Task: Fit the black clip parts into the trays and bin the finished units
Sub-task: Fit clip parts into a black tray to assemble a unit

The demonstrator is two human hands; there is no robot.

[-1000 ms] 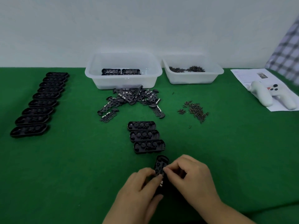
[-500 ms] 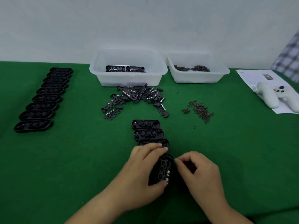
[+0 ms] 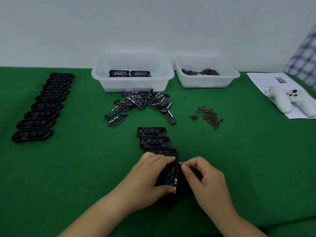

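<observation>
Okay, far left on the green table (image 3: 68, 168) you have a slanted column of nine empty black trays (image 3: 42, 105), each just beside the next. Right of that, at the back, sits the clear bin (image 3: 133, 82) with finished units (image 3: 130, 73) lying flat inside. Just in front of it lies a loose pile of black clip parts (image 3: 140, 104), some overlapping. Below the pile, three more trays (image 3: 153, 141) sit stacked in a short column; the nearest one is partly hidden by your fingers. Your left hand (image 3: 148, 178) is grasping the tray in work (image 3: 170, 178), fingers over its far end and thumb on its near end, a clip part seated in it. Your right hand (image 3: 205, 180) is curled, thumb and fingertips touching the tray's upper right edge; cannot tell if it pinches anything. Further right, a second clear tub (image 3: 206, 81) holds small dark screws, and a loose scatter of screws (image 3: 208, 117) lies on the cloth in front. Far right, a white controller (image 3: 290, 101) rests on a printed sheet (image 3: 266, 81).
</observation>
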